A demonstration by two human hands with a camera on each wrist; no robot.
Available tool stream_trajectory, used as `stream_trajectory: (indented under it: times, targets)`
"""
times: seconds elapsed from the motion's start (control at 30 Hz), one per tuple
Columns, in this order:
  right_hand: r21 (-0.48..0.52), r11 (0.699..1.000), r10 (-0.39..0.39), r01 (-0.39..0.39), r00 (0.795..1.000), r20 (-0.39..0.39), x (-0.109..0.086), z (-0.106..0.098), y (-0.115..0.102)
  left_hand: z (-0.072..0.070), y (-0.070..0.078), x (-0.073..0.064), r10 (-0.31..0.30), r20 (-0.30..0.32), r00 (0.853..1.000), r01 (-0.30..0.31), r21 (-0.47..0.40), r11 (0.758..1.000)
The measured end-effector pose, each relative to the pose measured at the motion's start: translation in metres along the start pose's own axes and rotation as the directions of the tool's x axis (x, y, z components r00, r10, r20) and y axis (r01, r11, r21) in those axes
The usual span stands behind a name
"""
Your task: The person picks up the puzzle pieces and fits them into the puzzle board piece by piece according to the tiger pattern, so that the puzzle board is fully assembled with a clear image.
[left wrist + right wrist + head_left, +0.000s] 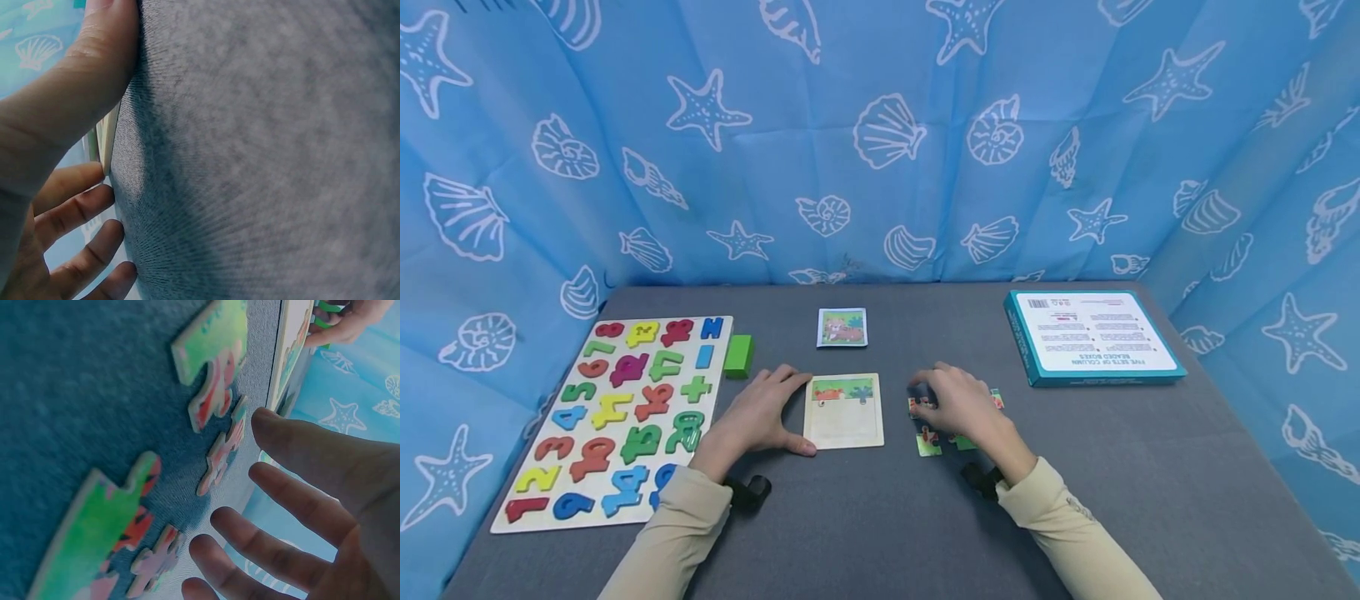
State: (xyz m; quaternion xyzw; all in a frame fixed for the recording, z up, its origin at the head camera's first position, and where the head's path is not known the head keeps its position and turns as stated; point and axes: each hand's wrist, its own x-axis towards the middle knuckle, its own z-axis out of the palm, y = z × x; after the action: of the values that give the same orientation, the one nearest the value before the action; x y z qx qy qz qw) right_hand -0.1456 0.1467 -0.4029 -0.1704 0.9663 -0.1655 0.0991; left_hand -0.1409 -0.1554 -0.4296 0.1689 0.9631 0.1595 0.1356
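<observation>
Curtained-off tabletop play/learning corner; home or studio, can't tell. Blue seashell curtain [936, 196] across top and both sides, grey table [865, 525] below, number puzzle board [688, 371] at left, jigsaw pieces [928, 444] right of centre, "beaded boxes" carton [1093, 333] at right.

On the right of the frame, I see a blue box [1105, 380], and on its white label [1153, 333] I can read, upside down, "FIVE SETS OF COLUMN BEADED BOXES". The label also has a barcode [1037, 303]; its smaller lines are too small for me. On the left of the frame, the white board [563, 477] carries colourful number pieces [612, 410], which I read as 1 to 18, then 20, and a plus sign [696, 388].
</observation>
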Motion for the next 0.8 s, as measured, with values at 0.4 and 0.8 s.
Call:
stream_trajectory:
  times: [0.4,0.8]
  targets:
    - [0.002,1.000,-0.020,0.020,1.000,0.024,-0.0050,0.0051,0.0025,-0.0003,0.0011,-0.0012,0.007,-0.002,1.000,-0.007,-0.003,1.000]
    - [-0.002,1.000,-0.015,0.015,1.000,0.012,-0.0023,0.0102,0.0011,-0.0002,0.0003,-0.0012,0.013,-0.008,1.000,-0.013,0.001,1.000]
